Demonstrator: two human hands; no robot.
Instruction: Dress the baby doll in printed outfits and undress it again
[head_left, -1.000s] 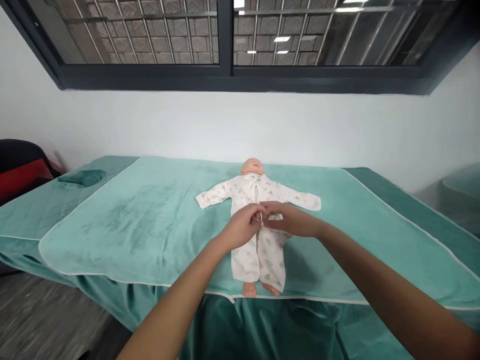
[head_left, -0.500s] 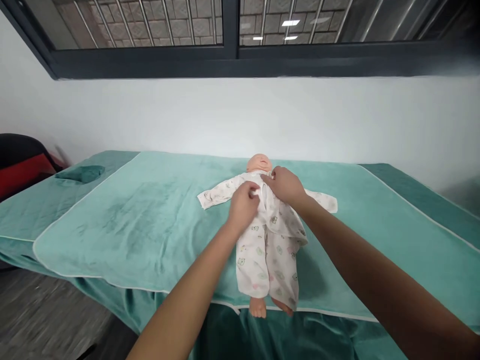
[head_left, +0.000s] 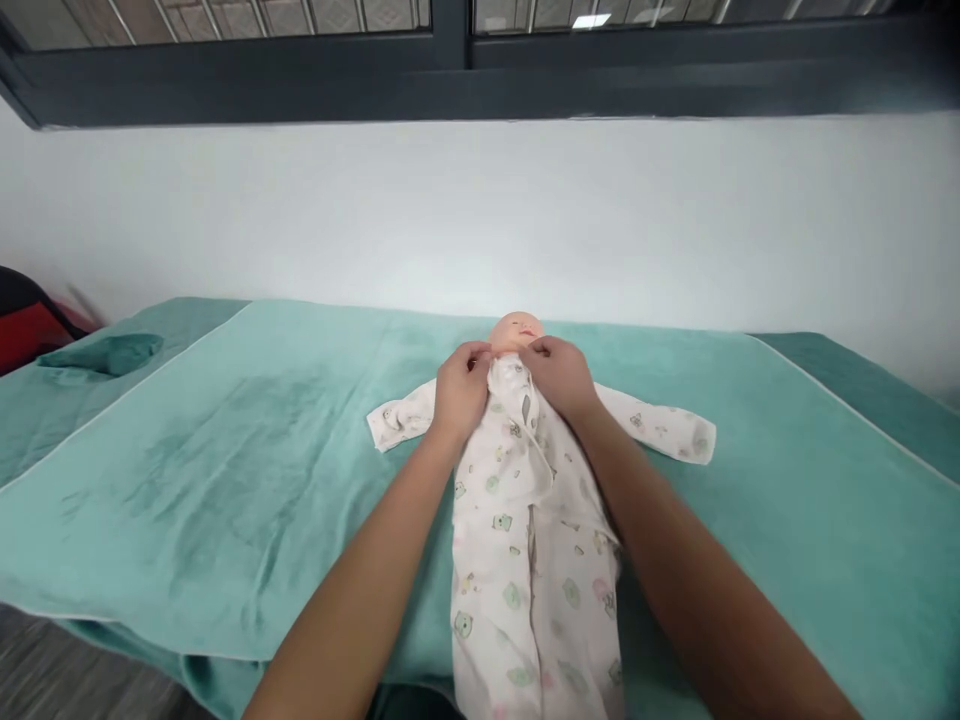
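Observation:
A baby doll (head_left: 517, 328) lies on its back, head toward the wall. It wears a white baby outfit (head_left: 499, 560) printed with small green and pink figures; the top's front flap lies folded over the chest. My left hand (head_left: 460, 392) is closed at the left side of the collar, fingertips pinching the cloth beside the neck. On the other side of the neck, my right hand (head_left: 562, 376) pinches the collar between thumb and fingers. Both long sleeves stretch out sideways. The doll's feet are out of view below.
A light green blanket (head_left: 217, 480) with pale edging covers the bed under the doll. Behind it stands a white wall (head_left: 322, 220) below a dark-framed window (head_left: 240, 82). A red and black object (head_left: 31, 330) is at the far left, and grey floor (head_left: 82, 665) shows at lower left.
Both hands have moved up from the chest to the collar, at either side of the neck. The view has come closer and tilted down, so the doll looks larger.

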